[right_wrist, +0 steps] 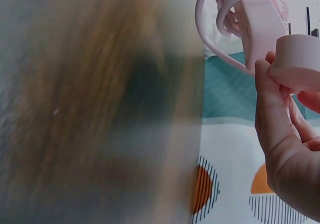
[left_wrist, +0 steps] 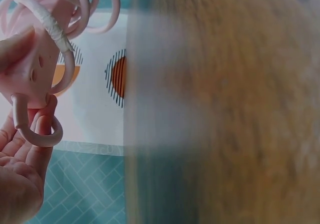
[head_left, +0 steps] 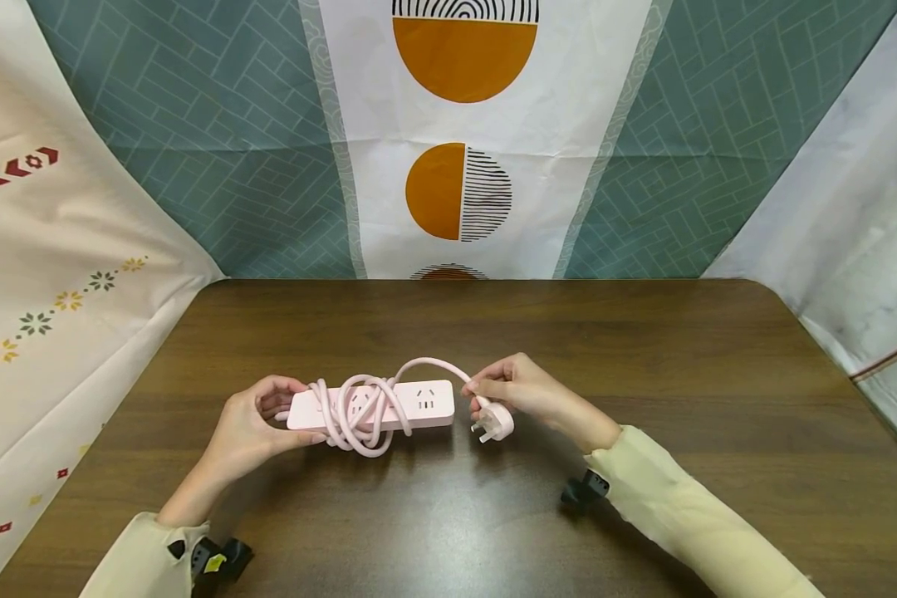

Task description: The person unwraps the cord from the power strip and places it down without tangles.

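Note:
A pink power strip (head_left: 426, 402) is held above the table, its pink cord (head_left: 377, 415) wound in loops around its middle. My left hand (head_left: 257, 419) grips the strip's left end, thumb on the near side and fingers on the far side. In the left wrist view, the cord leaves that end in a bend, and a whitish wrap (left_wrist: 47, 22) covers one stretch of it. With thumb and fingers my right hand (head_left: 523, 389) pinches the cord right by the plug (head_left: 496, 421). The plug's metal prongs point down and left. Between plug and strip the cord arches upward.
The brown wooden table (head_left: 448, 531) spreads under both hands. Behind it hangs a green and white cloth (head_left: 605, 66) with orange half circles. A cream patterned cloth (head_left: 60, 274) hangs at the left, and a whitish one (head_left: 860, 216) at the right.

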Demonstrator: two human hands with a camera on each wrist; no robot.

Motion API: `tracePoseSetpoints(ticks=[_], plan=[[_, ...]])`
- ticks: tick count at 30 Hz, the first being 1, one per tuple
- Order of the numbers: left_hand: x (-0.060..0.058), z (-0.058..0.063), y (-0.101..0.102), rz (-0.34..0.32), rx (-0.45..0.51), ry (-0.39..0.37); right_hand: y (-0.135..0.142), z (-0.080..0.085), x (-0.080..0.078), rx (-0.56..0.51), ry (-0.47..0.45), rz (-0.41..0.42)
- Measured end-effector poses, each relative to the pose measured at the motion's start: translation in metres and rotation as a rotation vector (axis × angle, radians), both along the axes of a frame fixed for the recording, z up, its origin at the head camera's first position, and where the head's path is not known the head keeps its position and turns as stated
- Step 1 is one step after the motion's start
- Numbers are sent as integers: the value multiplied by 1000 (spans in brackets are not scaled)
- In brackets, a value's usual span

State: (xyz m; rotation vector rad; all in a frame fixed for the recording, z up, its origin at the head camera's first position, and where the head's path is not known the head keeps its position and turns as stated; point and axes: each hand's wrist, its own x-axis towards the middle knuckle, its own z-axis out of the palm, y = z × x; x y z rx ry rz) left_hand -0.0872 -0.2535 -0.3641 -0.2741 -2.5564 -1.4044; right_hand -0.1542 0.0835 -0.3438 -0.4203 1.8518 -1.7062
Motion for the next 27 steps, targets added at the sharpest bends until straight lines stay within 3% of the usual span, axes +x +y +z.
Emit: tracePoseSetpoints(ticks=[11, 27], plan=[[1, 1, -1, 6, 5, 3, 20, -5, 1, -2, -59, 32], [2, 2, -1, 29, -10, -1, 45, -11, 2, 35, -45, 77]])
